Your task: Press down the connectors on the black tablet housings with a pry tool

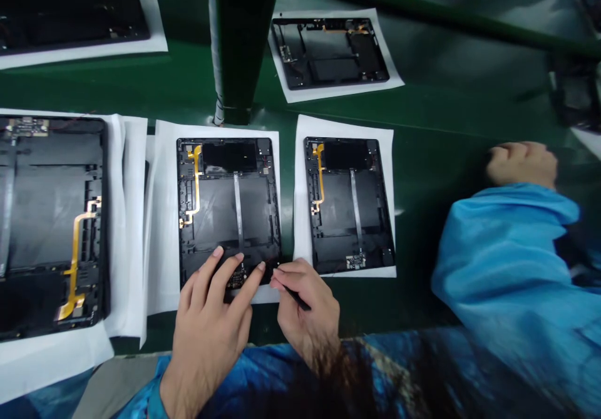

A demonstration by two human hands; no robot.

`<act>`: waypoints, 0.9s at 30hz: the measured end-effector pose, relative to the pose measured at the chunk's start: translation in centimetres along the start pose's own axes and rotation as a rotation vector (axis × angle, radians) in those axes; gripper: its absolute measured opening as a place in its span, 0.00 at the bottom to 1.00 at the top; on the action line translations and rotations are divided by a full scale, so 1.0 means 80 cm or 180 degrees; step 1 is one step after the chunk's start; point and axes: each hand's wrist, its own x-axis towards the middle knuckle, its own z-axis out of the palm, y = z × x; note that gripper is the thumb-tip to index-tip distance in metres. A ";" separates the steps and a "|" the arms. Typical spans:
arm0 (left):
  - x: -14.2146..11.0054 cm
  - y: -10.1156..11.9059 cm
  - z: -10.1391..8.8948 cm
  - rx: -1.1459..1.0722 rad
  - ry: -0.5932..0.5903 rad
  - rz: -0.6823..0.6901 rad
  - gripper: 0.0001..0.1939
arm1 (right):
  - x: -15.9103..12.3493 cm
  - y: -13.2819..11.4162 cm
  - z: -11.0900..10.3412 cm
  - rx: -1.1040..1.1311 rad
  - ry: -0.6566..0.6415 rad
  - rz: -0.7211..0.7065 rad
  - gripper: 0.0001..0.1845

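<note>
In front of me an opened tablet housing point(216, 206) lies on a white sheet, showing an orange flex cable point(196, 181) and a grey ribbon cable point(238, 209). My left hand point(213, 309) rests with spread fingers on its near edge, around a small circuit board point(238, 277) that the fingers partly cover. At the housing's near right corner, my right hand point(305, 306) pinches a slim black tool point(297, 297). The tool's tip is hidden by the fingers, so its exact kind is unclear. A similar housing point(335, 218) lies just right of this one.
Another opened housing point(51, 218) lies on stacked white sheets at left. Further housings point(333, 62) sit beyond on the green bench point(432, 118). A green post point(239, 49) rises from the bench ahead. A co-worker's blue sleeve point(511, 250) and closed hand point(522, 163) are at right.
</note>
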 end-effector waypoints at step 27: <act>-0.001 -0.001 -0.003 -0.0621 0.0217 -0.0051 0.21 | 0.005 -0.007 -0.002 0.0088 -0.0144 0.0190 0.16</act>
